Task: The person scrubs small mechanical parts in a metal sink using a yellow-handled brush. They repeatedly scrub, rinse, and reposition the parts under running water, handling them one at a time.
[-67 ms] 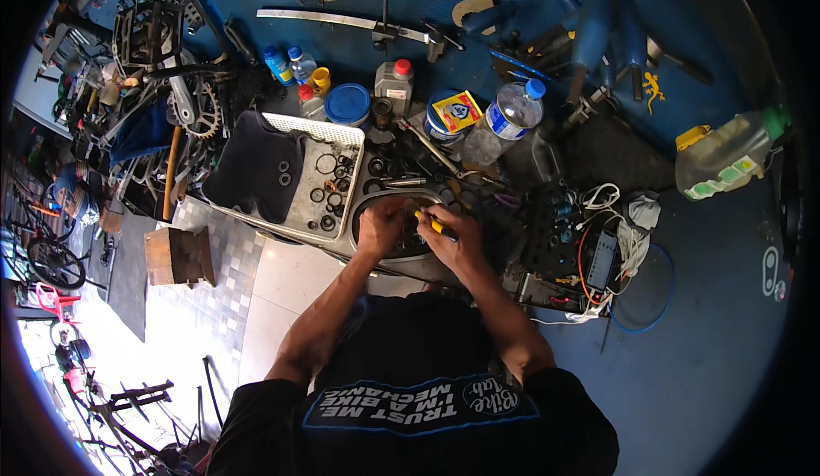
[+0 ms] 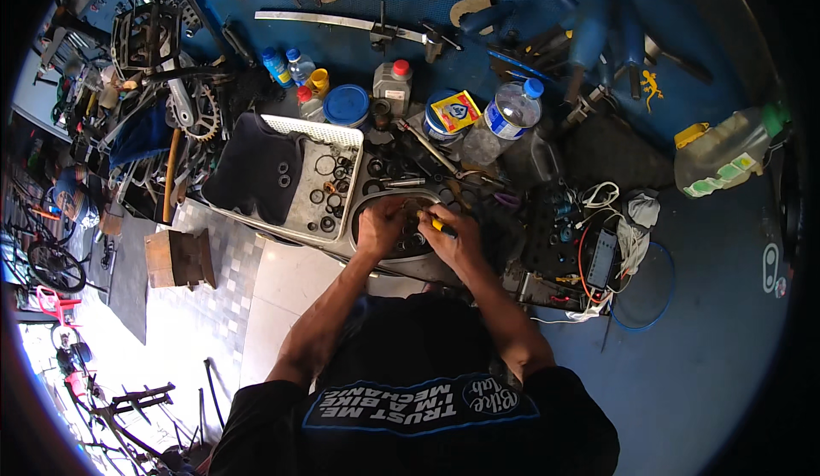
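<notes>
My left hand is closed over a grey oval basin, its fingers bent around something small that I cannot make out. Opposite it, my right hand grips a tool with a yellow and black handle. The tool's working end points toward the left fingers, and its kind is not clear. Dark round parts lie in the basin below both hands. Just left of the basin, a white perforated tray holds several rings and bearings beside a dark cloth.
Behind the basin stand a large clear bottle, a blue-lidded tub and a grey red-capped bottle. White cables and a power strip lie on the right. Tools hang on the blue back wall. A wooden box sits at left.
The yellow and black tool has turned slightly in my right hand, and less of its yellow front end shows. My left hand stays almost in place.
</notes>
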`<state>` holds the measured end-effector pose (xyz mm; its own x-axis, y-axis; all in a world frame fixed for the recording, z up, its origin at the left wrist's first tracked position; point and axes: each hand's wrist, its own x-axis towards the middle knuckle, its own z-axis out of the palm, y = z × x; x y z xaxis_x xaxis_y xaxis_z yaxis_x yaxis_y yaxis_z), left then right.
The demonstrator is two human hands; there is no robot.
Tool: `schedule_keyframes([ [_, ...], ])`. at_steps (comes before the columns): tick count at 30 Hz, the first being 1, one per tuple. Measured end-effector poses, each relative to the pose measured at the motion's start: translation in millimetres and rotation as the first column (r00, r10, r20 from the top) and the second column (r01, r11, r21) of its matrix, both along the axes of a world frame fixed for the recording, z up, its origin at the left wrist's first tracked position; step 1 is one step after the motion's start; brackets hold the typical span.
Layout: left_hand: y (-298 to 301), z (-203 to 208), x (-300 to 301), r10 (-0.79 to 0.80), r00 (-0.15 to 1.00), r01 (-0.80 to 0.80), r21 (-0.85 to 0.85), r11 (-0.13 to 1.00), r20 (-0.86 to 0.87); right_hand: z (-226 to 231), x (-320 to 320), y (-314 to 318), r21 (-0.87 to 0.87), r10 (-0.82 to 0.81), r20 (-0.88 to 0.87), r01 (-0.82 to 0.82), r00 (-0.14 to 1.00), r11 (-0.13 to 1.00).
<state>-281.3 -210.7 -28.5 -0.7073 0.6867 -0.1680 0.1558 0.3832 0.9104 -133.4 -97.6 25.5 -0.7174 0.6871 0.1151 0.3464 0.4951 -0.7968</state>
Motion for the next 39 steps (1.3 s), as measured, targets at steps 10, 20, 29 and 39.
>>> schedule_keyframes([
  [10,1.4,-13.2,-10.0,-0.029,0.999,0.025,0.092,0.995,0.042,-7.1,4.6,7.7,-0.045,0.005,-0.093,-0.01,0.996,0.999],
  [20,-6.1,-6.4,-16.5,-0.071,0.845,-0.127,0.329,0.936,0.53,-27.4,0.4,28.0,-0.063,0.03,0.038,-0.028,0.999,0.998],
  [29,-9.4,-0.5,-18.4,-0.11,0.777,-0.148,0.349,0.925,0.62,-36.5,7.1,31.3,0.357,0.199,0.185,-0.255,0.962,0.899],
  [39,0.2,-8.1,-10.6,-0.03,0.853,-0.127,0.263,0.956,0.521,5.2,-1.8,16.9,-0.244,0.105,-0.057,-0.116,0.993,0.963],
])
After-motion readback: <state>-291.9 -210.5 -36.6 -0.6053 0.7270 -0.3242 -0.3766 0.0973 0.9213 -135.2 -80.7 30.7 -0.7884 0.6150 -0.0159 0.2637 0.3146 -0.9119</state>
